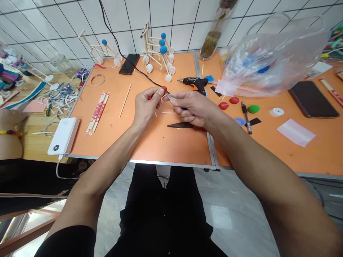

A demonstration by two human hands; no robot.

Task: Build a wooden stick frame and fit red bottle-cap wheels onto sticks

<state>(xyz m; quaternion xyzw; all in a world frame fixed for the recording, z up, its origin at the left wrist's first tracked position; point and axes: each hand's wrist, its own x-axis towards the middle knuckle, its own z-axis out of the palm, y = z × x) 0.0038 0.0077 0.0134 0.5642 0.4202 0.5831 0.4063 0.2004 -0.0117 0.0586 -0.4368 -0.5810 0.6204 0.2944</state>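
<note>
Over the orange table, my left hand [148, 105] pinches a small red piece [164, 89] between thumb and fingers; its exact kind is hard to make out. Meeting it from the right, my right hand [191, 107] is closed around a small knife [168, 95], whose pointed metal blade is at the red piece. Most of its handle is hidden in my fingers. Below my right hand lies a dark pointed tool [180, 125], partly covered. Short bits of wooden stick [167, 113] lie beneath both hands.
Behind are a hot glue gun [197, 84], a stick model with blue balls [158, 50], a phone [129, 64] and a glass tube [211, 41]. Wrapped sticks [98, 112] and a power bank [64, 135] lie left. A plastic bag [270, 60] and pen [246, 117] are right. Another person's arm [10, 137] shows far left.
</note>
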